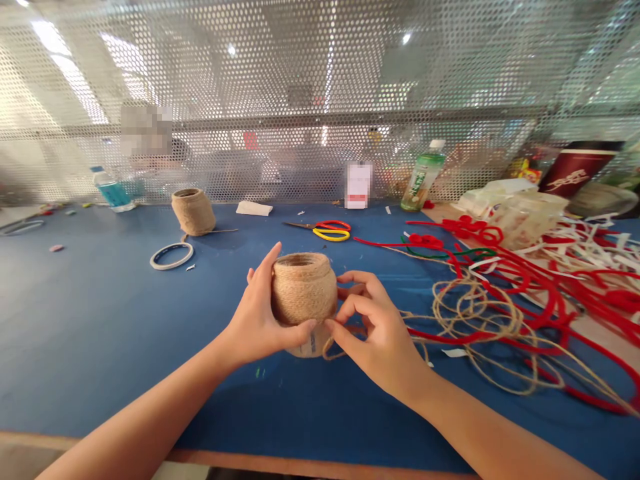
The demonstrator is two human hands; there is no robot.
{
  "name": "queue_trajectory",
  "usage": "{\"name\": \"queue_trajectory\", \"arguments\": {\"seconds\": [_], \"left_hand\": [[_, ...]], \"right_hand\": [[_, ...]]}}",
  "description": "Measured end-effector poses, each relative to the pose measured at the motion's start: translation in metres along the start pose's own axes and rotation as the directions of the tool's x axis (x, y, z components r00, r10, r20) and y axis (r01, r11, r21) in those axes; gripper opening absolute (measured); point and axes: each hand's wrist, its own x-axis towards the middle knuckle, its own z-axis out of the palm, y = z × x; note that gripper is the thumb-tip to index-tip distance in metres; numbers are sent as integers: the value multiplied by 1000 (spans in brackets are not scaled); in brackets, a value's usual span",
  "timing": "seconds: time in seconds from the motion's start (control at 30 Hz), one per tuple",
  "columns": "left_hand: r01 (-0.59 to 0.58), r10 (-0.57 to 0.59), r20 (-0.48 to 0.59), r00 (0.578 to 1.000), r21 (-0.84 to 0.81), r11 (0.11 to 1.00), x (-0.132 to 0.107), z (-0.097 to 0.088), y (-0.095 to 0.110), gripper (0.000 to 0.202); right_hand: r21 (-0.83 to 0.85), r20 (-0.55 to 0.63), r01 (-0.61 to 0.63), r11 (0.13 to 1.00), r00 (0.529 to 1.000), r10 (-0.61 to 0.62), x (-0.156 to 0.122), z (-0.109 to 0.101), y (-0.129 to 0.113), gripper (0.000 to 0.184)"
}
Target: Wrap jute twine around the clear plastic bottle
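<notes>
My left hand (255,315) grips a small jar (303,290) from the left. Jute twine wraps the jar's upper part, while its lower part (307,345) shows bare, with a label. My right hand (373,327) sits at the jar's right side, its thumb and fingers closed at the wrapped edge, on a strand of jute twine (450,320). That strand loops low beside the jar and runs right into a loose tangle. A second twine-wrapped jar (193,211) stands farther off on the blue table (100,320).
A tape roll (171,256) and scissors with red and yellow handles (325,230) lie on the table. Red pipe cleaners (525,287) and white paper strips spread on the right. Bottles (423,177) and a red cup (580,167) stand before a perforated metal screen (300,67), with a person (150,153) beyond it.
</notes>
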Motion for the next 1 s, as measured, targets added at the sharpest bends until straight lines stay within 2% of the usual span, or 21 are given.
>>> {"name": "queue_trajectory", "arguments": {"seconds": [0.13, 0.4, 0.53, 1.0], "left_hand": [[30, -29, -15, 999, 26, 999, 0, 0, 1, 107], [44, -44, -21, 999, 36, 998, 3, -2, -4, 98], [40, -40, -6, 999, -44, 998, 4, -2, -5, 95], [13, -13, -3, 1000, -8, 1000, 5, -3, -4, 90]], "right_hand": [[-25, 4, 18, 1000, 1000, -18, -1, 0, 0, 16], [-57, 11, 31, 998, 999, -31, 0, 0, -2, 23], [-51, 26, 54, 997, 998, -53, 1, -2, -1, 20], [-107, 5, 86, 991, 996, -86, 1, -3, -1, 17]]}}
